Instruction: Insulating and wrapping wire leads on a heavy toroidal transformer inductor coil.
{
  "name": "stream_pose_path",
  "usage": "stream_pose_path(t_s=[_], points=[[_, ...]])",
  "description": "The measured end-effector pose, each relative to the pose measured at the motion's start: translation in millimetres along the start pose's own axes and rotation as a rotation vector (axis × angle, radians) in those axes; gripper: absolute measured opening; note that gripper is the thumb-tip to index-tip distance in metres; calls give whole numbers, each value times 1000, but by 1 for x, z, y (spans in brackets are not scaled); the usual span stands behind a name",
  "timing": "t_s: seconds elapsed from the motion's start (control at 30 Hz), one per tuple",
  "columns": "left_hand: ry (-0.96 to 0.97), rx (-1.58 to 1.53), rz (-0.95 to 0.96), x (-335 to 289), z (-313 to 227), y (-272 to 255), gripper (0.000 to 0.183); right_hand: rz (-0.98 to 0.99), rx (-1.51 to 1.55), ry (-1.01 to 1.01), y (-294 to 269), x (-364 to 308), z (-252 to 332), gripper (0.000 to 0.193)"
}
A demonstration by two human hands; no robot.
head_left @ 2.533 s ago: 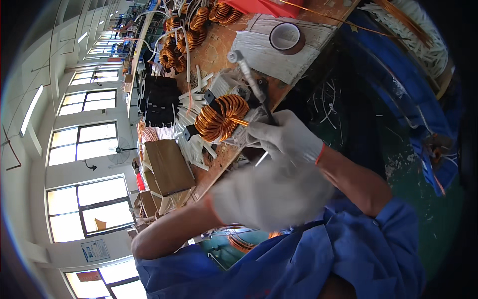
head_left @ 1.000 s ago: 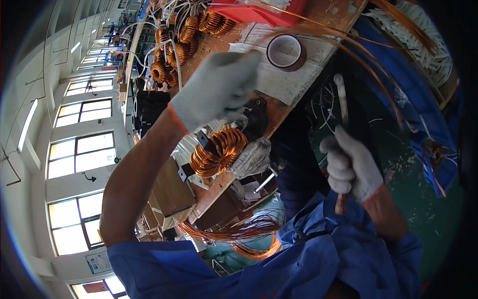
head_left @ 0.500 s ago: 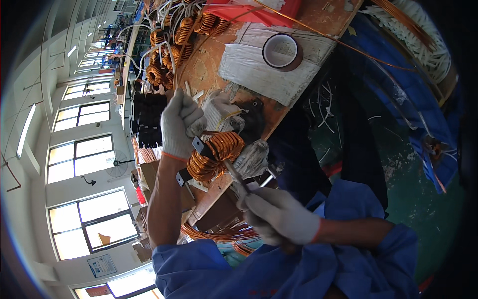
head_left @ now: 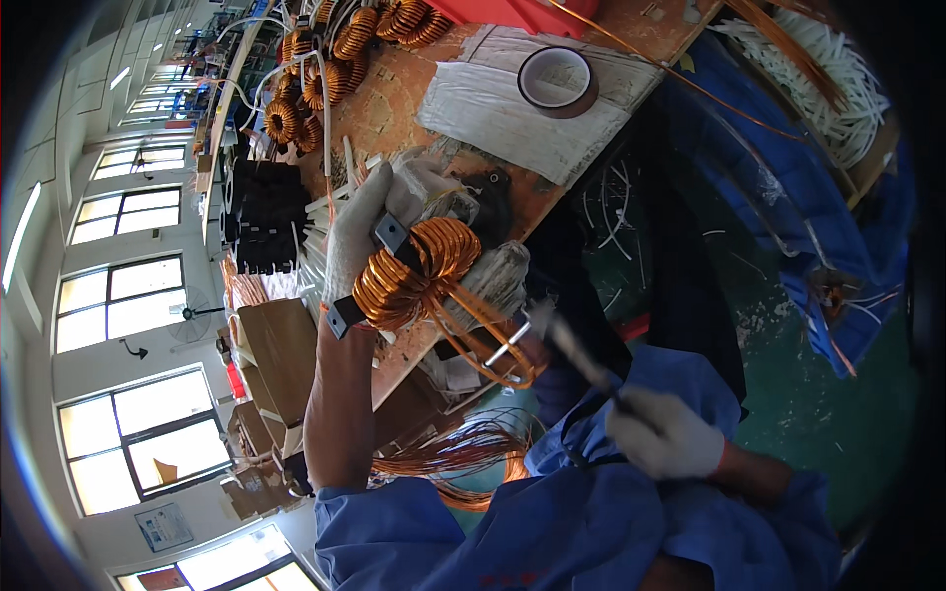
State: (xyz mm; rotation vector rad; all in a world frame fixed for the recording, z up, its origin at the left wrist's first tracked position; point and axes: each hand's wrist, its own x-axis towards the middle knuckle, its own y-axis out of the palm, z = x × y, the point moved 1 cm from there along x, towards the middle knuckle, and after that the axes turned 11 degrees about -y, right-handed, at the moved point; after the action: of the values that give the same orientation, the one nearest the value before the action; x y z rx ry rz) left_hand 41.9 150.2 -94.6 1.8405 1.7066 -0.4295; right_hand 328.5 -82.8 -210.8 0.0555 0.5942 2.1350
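A ring-shaped copper wire coil (head_left: 419, 271) with black end plates sits above the bench edge. Against its left side lies my gloved left hand (head_left: 353, 236), steadying it; part of the fingers is hidden behind the winding. Long loops of copper wire (head_left: 483, 330) hang out of the coil's centre toward me. Lower right, my gloved right hand (head_left: 665, 433) is closed around the dark handle of a hammer-like tool (head_left: 576, 350). Its metal end is smeared by motion and lies beside the wire loops, near a silver rod (head_left: 507, 345).
The wooden bench (head_left: 379, 118) bears more copper coils (head_left: 335, 79), a tape roll (head_left: 557, 82), a red tray (head_left: 522, 12) and black parts (head_left: 264, 217). Cardboard boxes (head_left: 281, 355) stand left. Right, a blue-lined bin (head_left: 788, 187) holds white sleeves (head_left: 838, 98). Wire bundles (head_left: 434, 463) lie below.
My right hand has drawn the tool away from the coil, to the right. Wire loops now hang from the coil's centre. My left hand has gone from a raised fist to lying along the coil.
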Motion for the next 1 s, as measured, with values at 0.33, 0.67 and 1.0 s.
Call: stream_pose_path(t_s=[0.33, 0.67, 1.0], points=[[24, 29, 177, 9, 3, -21, 45, -544, -856, -968, -12, 162, 112, 51], [302, 565, -130, -27, -42, -22, 39, -421, 976, -259, 59, 102, 44, 17], [1205, 2107, 471, -113, 103, 119, 40, -309, -770, -566, -17, -37, 1, 17]])
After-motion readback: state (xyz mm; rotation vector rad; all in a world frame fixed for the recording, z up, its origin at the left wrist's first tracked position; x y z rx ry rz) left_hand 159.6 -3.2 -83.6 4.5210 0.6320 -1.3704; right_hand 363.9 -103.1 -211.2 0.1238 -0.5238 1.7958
